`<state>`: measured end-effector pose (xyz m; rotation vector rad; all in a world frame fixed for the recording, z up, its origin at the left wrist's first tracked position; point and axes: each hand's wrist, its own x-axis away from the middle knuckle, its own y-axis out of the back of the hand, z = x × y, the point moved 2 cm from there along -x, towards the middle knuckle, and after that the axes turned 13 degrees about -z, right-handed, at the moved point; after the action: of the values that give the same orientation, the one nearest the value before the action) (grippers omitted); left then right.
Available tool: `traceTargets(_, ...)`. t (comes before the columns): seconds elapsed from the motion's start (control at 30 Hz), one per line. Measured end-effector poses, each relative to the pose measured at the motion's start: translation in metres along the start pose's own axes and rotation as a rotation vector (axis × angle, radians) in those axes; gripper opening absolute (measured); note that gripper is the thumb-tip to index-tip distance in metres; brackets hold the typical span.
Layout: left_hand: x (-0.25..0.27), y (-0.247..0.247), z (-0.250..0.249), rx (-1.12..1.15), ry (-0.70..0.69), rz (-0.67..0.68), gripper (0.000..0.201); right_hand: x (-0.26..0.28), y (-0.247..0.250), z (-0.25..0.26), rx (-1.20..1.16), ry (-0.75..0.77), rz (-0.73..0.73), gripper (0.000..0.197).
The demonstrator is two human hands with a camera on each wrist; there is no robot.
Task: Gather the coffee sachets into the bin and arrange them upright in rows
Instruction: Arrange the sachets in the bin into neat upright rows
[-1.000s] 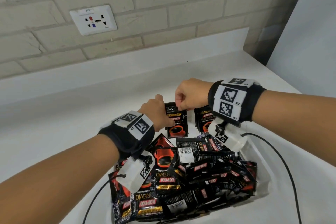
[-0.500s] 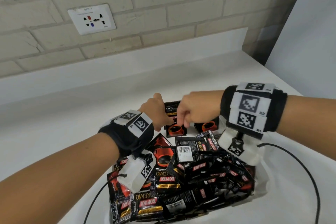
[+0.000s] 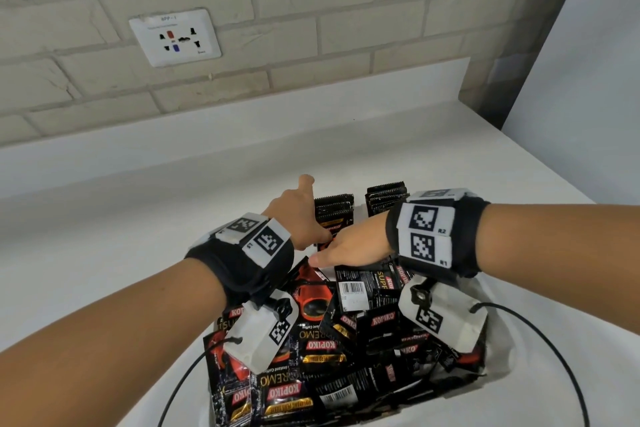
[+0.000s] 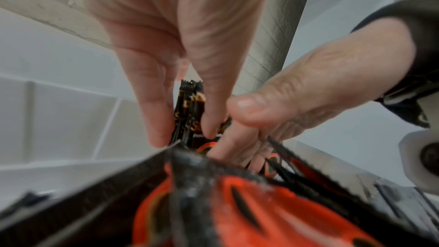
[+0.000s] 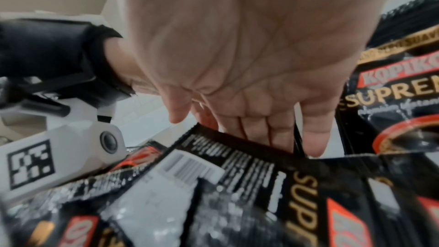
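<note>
A white bin (image 3: 498, 369) on the counter holds a loose pile of black and red Kopiko sachets (image 3: 346, 340). Two upright rows stand at its far end, one on the left (image 3: 334, 213) and one on the right (image 3: 386, 199). My left hand (image 3: 304, 218) holds the left row (image 4: 190, 108) between its digits, thumb raised. My right hand (image 3: 346, 248) lies just in front of that row, its straight fingers (image 5: 313, 134) reaching down behind a barcode-side sachet (image 5: 190, 166) and holding nothing. The right row's front sachet (image 5: 399, 91) stands beside my right palm.
The bin's far wall (image 4: 71, 119) is close behind the left row. Bare white counter (image 3: 138, 218) lies to the left and beyond, up to a brick wall with a socket (image 3: 175, 38). A pale panel (image 3: 588, 80) borders the right. Black cables (image 3: 540, 333) trail from my wrists.
My right hand lowered the sachet it pinched by the top against the left row, let go, and flattened, sliding down and left. My left thumb has lifted.
</note>
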<state>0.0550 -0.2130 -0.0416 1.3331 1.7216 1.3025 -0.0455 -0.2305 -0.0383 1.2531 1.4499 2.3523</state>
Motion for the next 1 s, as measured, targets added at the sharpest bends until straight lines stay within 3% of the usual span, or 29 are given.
traceTargets(0.2, 0.001, 0.003, 0.000, 0.005, -0.022, 0.049, 0.058, 0.005, 0.001, 0.002, 0.000, 0.005, -0.019, 0.070)
traceTargets(0.3, 0.001, 0.006, -0.001, -0.019, -0.021, 0.037, 0.060, 0.011, 0.007, 0.004, 0.001, 0.034, -0.029, 0.064)
traceTargets(0.43, 0.002, 0.012, -0.001, -0.055, 0.000, 0.048, 0.068, 0.022, 0.021, -0.004, -0.017, 0.091, -0.079, 0.039)
traceTargets(0.6, 0.005, 0.027, -0.002, -0.012, 0.031, 0.074, 0.071, 0.049, 0.043, -0.016, -0.223, 0.140, -0.136, 0.035)
traceTargets(0.77, 0.018, 0.076, -0.003, -0.042, -0.024, -0.041, 0.059, 0.087, 0.060, -0.044, -0.293, 0.161, -0.354, 0.025)
traceTargets(0.83, 0.030, 0.094, 0.000, 0.020, -0.048, -0.096, 0.049, 0.096, 0.047, -0.058, -0.223, 0.122, -0.335, 0.023)
traceTargets(0.87, 0.038, 0.099, 0.003, 0.077, -0.058, -0.105, 0.044, 0.098, 0.037, -0.063, -0.170, 0.094, -0.289, 0.027)
traceTargets(1.0, 0.075, 0.100, 0.011, 0.264, -0.105, -0.061, 0.049, 0.098, 0.000, -0.072, -0.112, 0.015, -0.107, 0.078)
